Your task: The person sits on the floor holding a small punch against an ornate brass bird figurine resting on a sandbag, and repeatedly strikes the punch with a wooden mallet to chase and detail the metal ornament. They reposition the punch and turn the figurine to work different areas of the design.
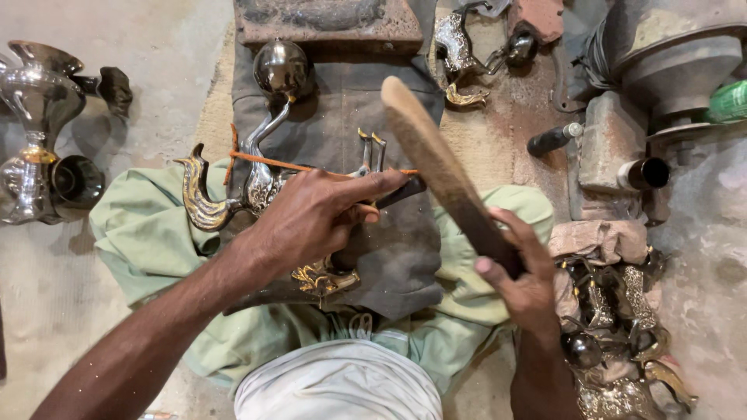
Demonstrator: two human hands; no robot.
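Note:
My left hand (315,214) grips a thin dark tool (401,190) and presses down on an ornate silver-and-gold metal bird-shaped piece (257,183) lying on a dark cloth (389,249) across my lap. An orange cord (272,162) runs across that piece. My right hand (521,272) is closed around the lower end of a wooden stick (436,163), which is raised and angled up to the left above the piece.
A shiny metal ball (282,68) tops the piece's stem. Silver goblet-like vessels (35,117) stand at the left. More ornate metal parts lie piled at the lower right (615,334) and at the top (459,54). Bricks (607,140) and a grey metal vessel (669,54) sit at the right.

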